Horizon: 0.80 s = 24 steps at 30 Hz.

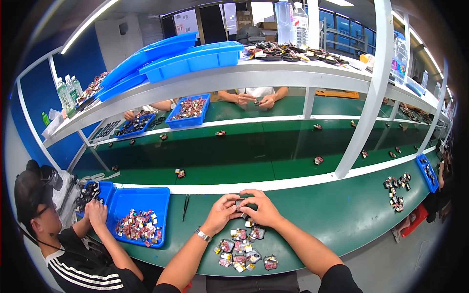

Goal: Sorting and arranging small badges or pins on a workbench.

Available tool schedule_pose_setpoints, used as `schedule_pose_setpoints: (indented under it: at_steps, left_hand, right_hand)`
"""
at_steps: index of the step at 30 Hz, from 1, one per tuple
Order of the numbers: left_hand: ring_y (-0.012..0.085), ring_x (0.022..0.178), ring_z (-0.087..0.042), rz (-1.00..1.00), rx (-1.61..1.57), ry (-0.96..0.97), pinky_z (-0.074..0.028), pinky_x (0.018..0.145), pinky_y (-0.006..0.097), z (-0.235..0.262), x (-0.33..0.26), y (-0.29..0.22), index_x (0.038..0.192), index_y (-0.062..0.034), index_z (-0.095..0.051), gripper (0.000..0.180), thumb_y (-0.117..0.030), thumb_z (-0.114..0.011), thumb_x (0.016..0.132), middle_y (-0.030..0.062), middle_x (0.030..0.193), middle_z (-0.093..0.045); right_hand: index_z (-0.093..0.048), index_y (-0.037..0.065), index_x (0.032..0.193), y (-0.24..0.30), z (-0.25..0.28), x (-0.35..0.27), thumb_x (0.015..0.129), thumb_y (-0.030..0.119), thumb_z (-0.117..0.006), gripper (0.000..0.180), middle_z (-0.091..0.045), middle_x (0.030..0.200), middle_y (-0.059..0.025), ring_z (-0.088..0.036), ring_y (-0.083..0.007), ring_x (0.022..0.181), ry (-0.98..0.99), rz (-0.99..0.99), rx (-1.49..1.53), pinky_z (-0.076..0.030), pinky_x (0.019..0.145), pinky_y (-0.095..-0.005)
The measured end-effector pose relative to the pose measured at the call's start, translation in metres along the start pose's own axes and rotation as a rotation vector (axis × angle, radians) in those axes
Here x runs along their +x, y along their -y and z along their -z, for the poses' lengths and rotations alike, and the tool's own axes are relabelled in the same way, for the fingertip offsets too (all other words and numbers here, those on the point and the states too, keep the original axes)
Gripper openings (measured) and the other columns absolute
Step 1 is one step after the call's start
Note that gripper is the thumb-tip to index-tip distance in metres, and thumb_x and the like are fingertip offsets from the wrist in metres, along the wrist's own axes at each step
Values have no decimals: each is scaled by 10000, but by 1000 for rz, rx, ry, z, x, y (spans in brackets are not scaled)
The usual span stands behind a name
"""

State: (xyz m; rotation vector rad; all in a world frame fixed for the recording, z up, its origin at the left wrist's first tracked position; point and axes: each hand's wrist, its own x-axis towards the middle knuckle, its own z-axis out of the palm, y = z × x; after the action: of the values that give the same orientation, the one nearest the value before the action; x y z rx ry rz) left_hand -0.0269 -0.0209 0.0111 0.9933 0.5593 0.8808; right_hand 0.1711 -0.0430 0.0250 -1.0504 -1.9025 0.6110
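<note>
Head view: both bare hands meet over the near green workbench (312, 219), fingers bent around one small dark-cased module (239, 203). The left hand (222, 213) grips it from the left between thumb and fingers, and the right hand (263, 210) closes on it from the other side; the fingers hide much of the part. A metal-banded wristwatch (202, 235) sits on the left wrist.

Just below the hands, on the bench, lies a loose cluster of similar modules (239, 246), showing reddish boards with yellow and white pieces; one lies at its right edge. Left of the left hand, apart from it, a pair of dark tweezers (185, 207) lies on the bench. Farther left is a blue tray (141, 197) with a heap of small reddish, white and yellow parts (139, 227) in it. Beside that tray sits a co-worker in a black top with white stripes (88, 281), hands together near a second blue tray of black parts (90, 192).

Beyond the bench's white rail, scattered small assemblies lie on a green conveyor belt (244, 168).
</note>
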Motion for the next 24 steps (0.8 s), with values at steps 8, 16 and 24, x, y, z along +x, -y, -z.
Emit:
schedule_pose_setpoints:
  at_steps: [8,16,24]
  left_hand:
    - [178,1095,-583,-44,53,3,-539,934,359,0,-1,3,1163,-26,-519,227,-15,-537,937,77,1186,-552]
    - [180,1023,-619,-13,131,0,-560,895,340,11,0,11,1180,-17,-515,213,-51,-510,971,104,1116,-593]
    - [191,1076,-613,-57,55,-24,-536,912,359,-2,0,6,1266,-18,-474,295,-84,-501,979,108,1184,-606]
  right_hand:
    - [-710,76,935,-11,-6,1,825,141,-708,127,-598,1235,-78,-557,-238,1141,-29,-114,206,-438,967,-357]
    - [-716,91,916,-4,-4,-1,821,166,-709,122,-595,1230,-81,-530,-247,1172,39,-105,134,-425,986,-368]
    - [-715,74,891,15,-9,-4,793,130,-688,116,-604,1173,-91,-526,-293,1140,-131,31,-125,-449,963,-385]
